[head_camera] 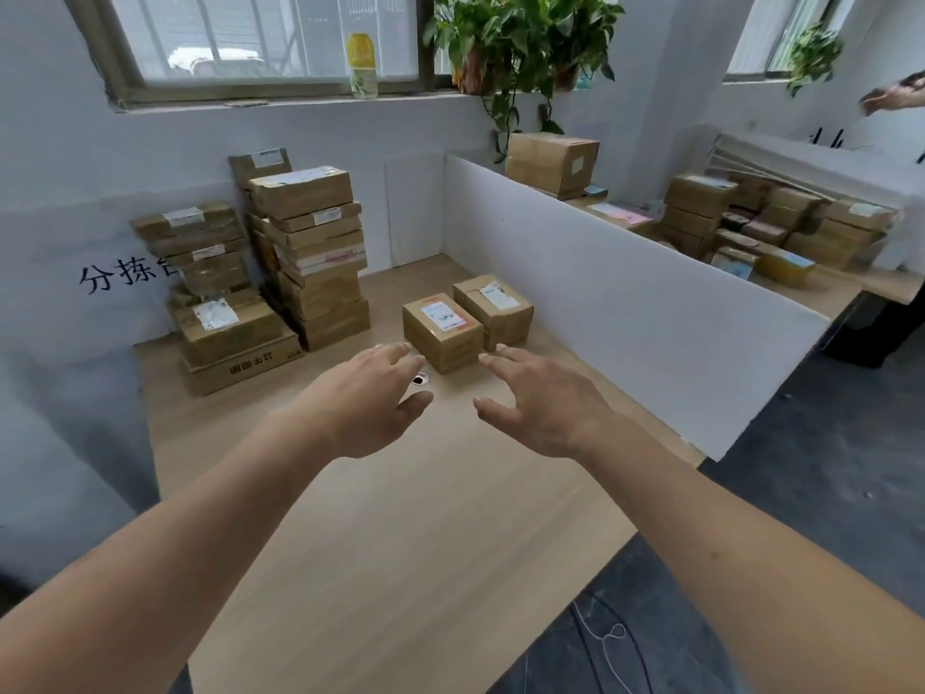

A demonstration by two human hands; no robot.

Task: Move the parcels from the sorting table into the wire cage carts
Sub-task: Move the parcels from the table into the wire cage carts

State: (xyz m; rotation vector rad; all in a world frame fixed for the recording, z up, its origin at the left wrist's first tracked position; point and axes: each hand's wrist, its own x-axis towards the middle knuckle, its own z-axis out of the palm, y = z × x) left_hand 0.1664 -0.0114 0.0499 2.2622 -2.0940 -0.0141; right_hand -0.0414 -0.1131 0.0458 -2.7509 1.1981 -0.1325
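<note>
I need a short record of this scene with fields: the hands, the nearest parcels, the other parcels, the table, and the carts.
left hand: left hand open, fingers spread, just short of the near box
right hand: right hand open, holds nothing
nearest parcels: near box and second box side by side, each with a label on top
other parcels: tall stack and lower stack by the wall
table: wooden sorting table, white divider on its right
carts: none in view
</note>
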